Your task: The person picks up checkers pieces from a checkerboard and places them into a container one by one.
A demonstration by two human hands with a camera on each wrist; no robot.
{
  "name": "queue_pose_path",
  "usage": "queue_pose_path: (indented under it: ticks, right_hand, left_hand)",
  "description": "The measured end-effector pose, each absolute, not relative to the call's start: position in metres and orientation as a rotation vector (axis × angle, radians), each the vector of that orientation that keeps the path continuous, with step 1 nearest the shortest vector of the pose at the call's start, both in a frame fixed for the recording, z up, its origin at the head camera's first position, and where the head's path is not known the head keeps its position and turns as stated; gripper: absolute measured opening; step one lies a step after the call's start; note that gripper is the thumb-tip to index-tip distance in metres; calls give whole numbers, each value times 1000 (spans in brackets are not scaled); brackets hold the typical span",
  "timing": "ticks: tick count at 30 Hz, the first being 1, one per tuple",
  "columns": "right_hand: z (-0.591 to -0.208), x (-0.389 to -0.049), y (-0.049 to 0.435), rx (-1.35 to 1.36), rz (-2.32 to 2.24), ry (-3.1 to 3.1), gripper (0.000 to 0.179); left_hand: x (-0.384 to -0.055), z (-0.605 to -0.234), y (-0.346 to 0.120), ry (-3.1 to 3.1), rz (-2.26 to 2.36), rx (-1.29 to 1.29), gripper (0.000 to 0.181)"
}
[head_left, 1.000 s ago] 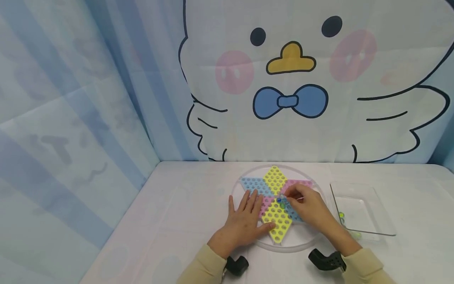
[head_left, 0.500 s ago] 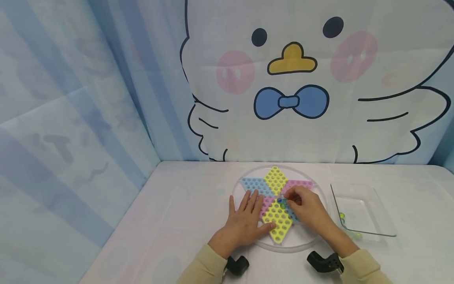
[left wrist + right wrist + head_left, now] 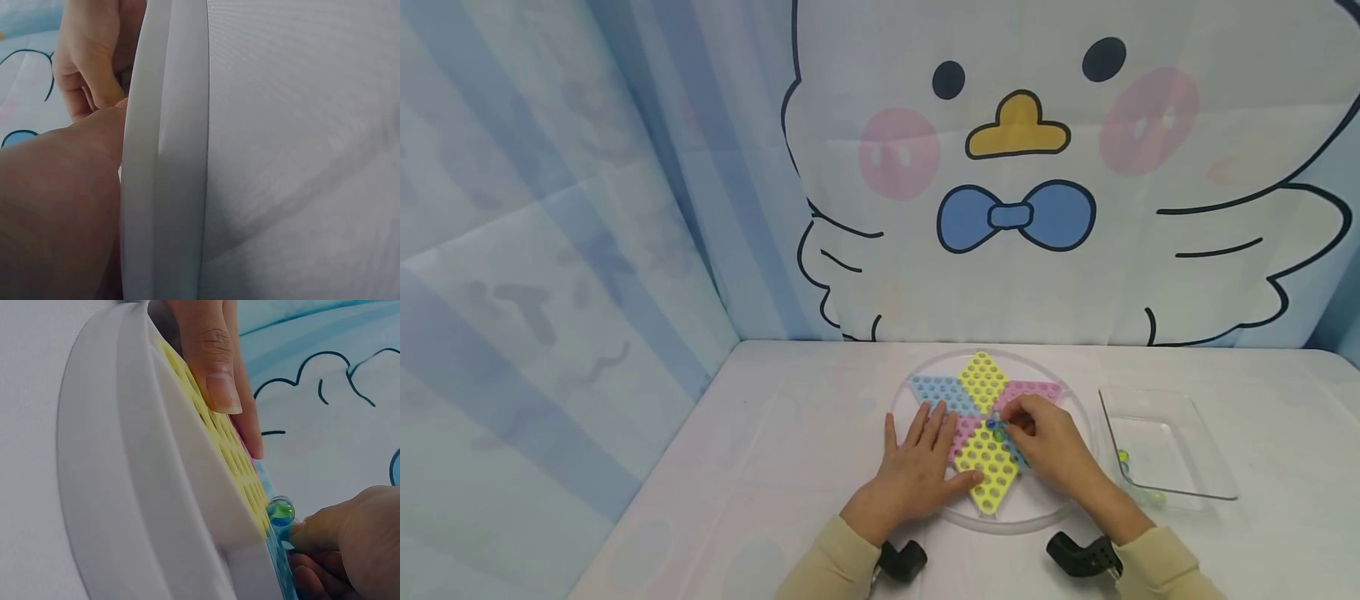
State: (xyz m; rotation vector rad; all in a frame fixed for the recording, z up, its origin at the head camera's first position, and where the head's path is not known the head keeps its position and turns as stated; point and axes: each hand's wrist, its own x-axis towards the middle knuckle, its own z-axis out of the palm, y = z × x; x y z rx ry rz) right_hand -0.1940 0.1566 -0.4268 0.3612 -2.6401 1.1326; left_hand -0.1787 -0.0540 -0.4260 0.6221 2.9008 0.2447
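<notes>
A round white Chinese checkers board [image 3: 1037, 521] carries a star of yellow, pink and blue holed sections. My left hand [image 3: 910, 475] rests flat on its left side, fingers spread, thumb over the near yellow section [image 3: 988, 462]. Near the star's centre my right hand [image 3: 1052, 437] has thumb and index finger pinched together at a small glass marble, mostly hidden by the fingertips. Beside those fingertips sit a blue marble [image 3: 991, 423] and a green one [image 3: 998, 434]. The right wrist view shows a clear marble with green and blue inside [image 3: 281, 511] right at the right thumb [image 3: 306, 534].
A clear plastic box [image 3: 1195, 492] stands right of the board, with a few yellow-green marbles [image 3: 1123, 456] at its left side. The white table [image 3: 775, 433] ends at a cartoon-printed curtain [image 3: 1015, 292]. Black wrist mounts [image 3: 901, 562] hang below both sleeves.
My right hand stays at the board's centre, its wrist shifting slightly left. The left hand keeps its place on the board.
</notes>
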Motion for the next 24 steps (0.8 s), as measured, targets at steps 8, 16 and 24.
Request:
queue_pose_path:
  ticks: [8, 16, 24]
  right_hand:
    - [-427, -194, 156, 367, 1126, -2638, 13]
    - [-427, -195, 156, 366, 1138, -2647, 14]
    - [-425, -193, 158, 373, 1149, -2635, 14]
  left_hand:
    - [-179, -427, -53, 2904, 233, 617, 90]
    - [-179, -429, -54, 2907, 215, 620, 91]
    - [-180, -431, -54, 2910, 217, 626, 91]
